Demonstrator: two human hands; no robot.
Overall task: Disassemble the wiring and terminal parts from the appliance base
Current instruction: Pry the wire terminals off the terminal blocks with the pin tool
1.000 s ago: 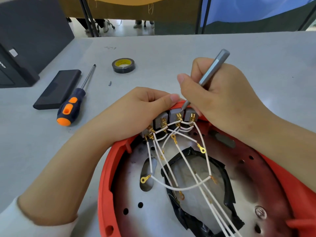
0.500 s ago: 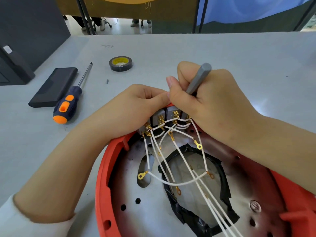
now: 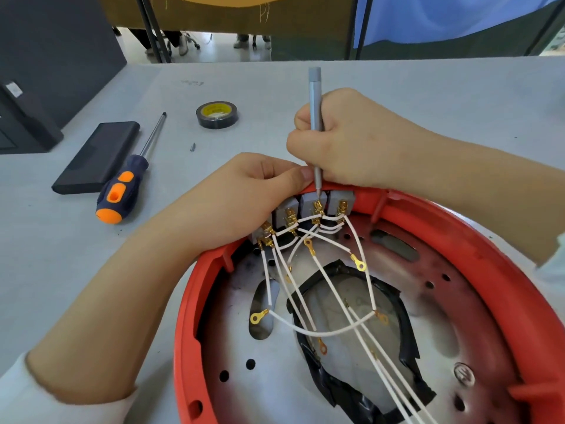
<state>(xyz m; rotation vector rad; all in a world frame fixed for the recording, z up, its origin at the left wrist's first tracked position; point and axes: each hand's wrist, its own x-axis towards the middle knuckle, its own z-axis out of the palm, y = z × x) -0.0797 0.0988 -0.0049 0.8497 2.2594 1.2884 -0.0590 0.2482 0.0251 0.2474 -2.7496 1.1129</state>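
Observation:
A round red appliance base (image 3: 195, 289) lies open on the grey table. A row of grey switch blocks (image 3: 307, 203) with gold terminals sits at its far rim. White wires (image 3: 330, 289) with gold ring lugs fan out from them across the metal plate. My left hand (image 3: 241, 197) grips the rim and the left switch blocks, thumb tip beside the tool. My right hand (image 3: 354, 139) holds a slim grey precision screwdriver (image 3: 315, 96) upright, its tip on a terminal of the middle block.
A screwdriver with a blue and orange handle (image 3: 122, 188) lies to the left beside a flat black case (image 3: 97, 157). A roll of black tape (image 3: 217, 114) and a small loose screw (image 3: 192, 146) lie behind. Black tape (image 3: 351, 402) edges a hole in the base plate.
My right hand has swung the grey screwdriver from a slant to upright and lowered its tip onto the terminals. My left hand stays on the rim.

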